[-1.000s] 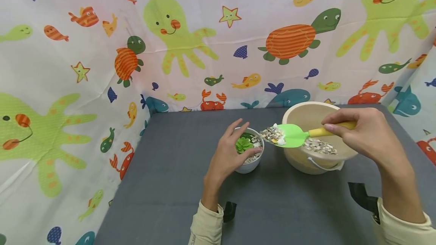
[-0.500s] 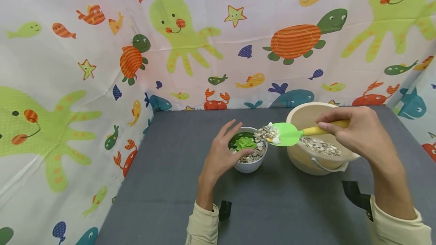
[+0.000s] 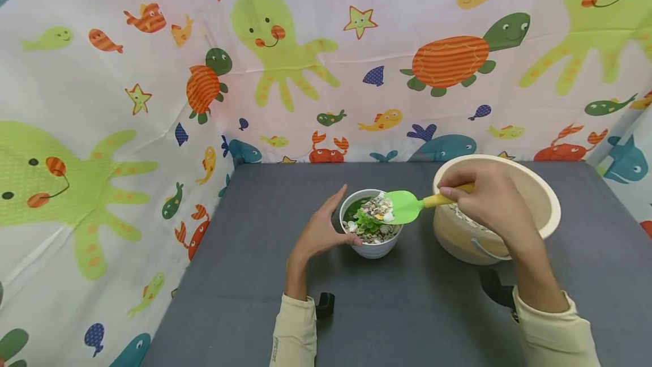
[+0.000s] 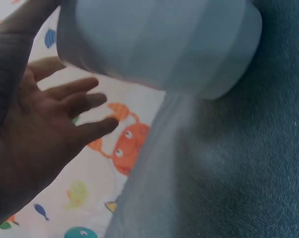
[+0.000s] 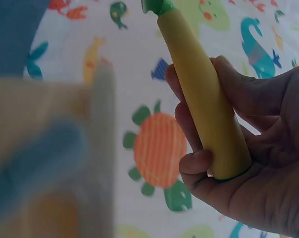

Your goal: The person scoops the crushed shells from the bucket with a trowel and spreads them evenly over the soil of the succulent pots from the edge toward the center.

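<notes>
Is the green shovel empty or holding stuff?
Holding stuff: the head view shows pale, shell-like bits heaped on the front of the green shovel, above the white pot.

No readable text, labels, brands, numbers or signs in any of the three views. Closest thing: a small mark on the left sleeve (image 3: 294,333), lower middle of the head view, near the bottom edge — too small to read, can't tell if it's lettering or stitching.
</notes>
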`<state>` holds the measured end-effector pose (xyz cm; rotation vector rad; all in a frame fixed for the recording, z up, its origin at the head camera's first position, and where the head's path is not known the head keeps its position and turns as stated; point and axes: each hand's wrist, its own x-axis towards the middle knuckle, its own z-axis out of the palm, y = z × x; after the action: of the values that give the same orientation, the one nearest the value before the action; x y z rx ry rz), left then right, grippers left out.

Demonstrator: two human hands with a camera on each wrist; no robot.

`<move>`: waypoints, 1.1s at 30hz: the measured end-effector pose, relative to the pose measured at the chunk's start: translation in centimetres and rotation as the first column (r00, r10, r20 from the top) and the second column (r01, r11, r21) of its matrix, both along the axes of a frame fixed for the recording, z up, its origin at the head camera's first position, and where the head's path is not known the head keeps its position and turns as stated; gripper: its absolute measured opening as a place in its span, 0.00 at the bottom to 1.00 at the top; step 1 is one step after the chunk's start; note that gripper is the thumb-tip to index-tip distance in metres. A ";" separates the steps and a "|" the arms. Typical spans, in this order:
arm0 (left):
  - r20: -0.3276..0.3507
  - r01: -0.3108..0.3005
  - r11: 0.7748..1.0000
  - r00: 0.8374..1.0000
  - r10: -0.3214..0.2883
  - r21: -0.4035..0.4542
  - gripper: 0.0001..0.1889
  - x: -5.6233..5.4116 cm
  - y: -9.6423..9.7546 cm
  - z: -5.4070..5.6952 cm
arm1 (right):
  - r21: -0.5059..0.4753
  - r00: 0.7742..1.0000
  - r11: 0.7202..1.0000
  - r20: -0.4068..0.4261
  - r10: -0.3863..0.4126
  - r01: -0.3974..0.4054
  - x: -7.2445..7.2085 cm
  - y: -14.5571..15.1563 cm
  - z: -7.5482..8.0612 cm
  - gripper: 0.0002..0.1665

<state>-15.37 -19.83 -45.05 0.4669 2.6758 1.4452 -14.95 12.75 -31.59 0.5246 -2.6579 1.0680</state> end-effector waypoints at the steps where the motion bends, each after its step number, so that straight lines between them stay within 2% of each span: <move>1: 0.015 0.026 1.000 1.000 -0.026 0.006 0.71 -0.2 -0.2 -0.2 | 0.004 1.000 1.000 0.013 0.008 -0.008 -0.2 -0.5 -0.1 0.07; 5: 0.076 0.118 0.991 0.990 -0.123 0.069 0.78 -0.9 -0.6 -1.3 | 0.034 0.996 0.999 0.092 0.015 -0.018 -0.7 -2.4 -0.7 0.06; 7: 0.103 0.141 0.986 0.983 -0.151 0.092 0.79 -1.2 -0.6 -1.9 | 0.062 0.993 0.998 0.118 0.003 -0.010 -0.9 -3.2 -0.8 0.06; 10: 0.136 0.165 0.973 0.973 -0.187 0.161 0.75 -1.4 -0.4 -2.6 | 0.103 0.994 0.995 0.106 -0.007 -0.004 -0.9 -4.3 -0.9 0.06; 13: 0.144 0.148 0.965 0.973 -0.182 0.217 0.68 -1.4 0.1 -2.8 | 0.169 0.998 0.986 0.065 -0.020 0.009 -0.6 -5.7 -0.7 0.05; 18: 0.132 0.049 0.965 0.987 -0.086 0.257 0.60 -0.9 0.7 -3.0 | 0.347 0.998 0.938 -0.059 -0.004 0.025 -0.2 -8.9 0.4 0.06; 22: 0.103 -0.032 0.969 0.995 0.007 0.246 0.56 -0.2 1.1 -3.1 | 0.445 0.989 0.894 -0.149 0.021 0.048 0.3 -10.9 0.7 0.08; 27: 0.088 -0.130 0.960 0.990 0.111 0.249 0.54 1.0 1.9 -3.0 | 0.440 0.977 0.894 -0.215 0.007 0.090 1.0 -11.8 0.1 0.07; 33: 0.056 -0.236 0.947 0.972 0.229 0.220 0.56 2.0 3.0 -3.0 | 0.415 0.963 0.902 -0.268 -0.003 0.119 1.2 -12.1 -0.4 0.07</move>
<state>-13.41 -16.86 -48.08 0.1398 2.6275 1.8149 -13.70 0.60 -31.97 0.6071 -2.6427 0.3521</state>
